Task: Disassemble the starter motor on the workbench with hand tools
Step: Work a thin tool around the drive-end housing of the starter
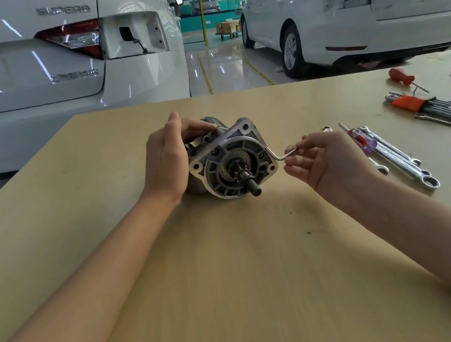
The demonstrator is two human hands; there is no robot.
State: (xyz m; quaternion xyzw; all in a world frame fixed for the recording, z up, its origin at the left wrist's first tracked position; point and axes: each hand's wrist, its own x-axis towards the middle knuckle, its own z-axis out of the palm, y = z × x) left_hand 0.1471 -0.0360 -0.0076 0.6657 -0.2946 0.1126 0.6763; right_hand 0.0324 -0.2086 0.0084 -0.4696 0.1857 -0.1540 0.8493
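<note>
The starter motor (231, 161) lies on the workbench (236, 287) a little above the centre of the frame. Its long axis points toward me, so the round front flange with the shaft faces down and slightly right in the picture, and the body goes away behind it.

My left hand (168, 162) is at the left side of the motor. Its fingers curl over the top of the housing and grip it, with the thumb standing up.

My right hand (326, 160) is just to the right of the flange. It pinches the long arm of a small hex key (280, 153) between the thumb and the first fingers; the other fingers are relaxed and hold nothing. The bent short end of the key reaches left and touches the right edge of the flange. I cannot tell if it already sits in a screw head.

I judge that the next turn depends on this: the screw lies left of my right fingers, and the key arm lies nearly horizontal.

More tools, among them wrenches (405, 160), lie at the right edge of the frame.
</note>
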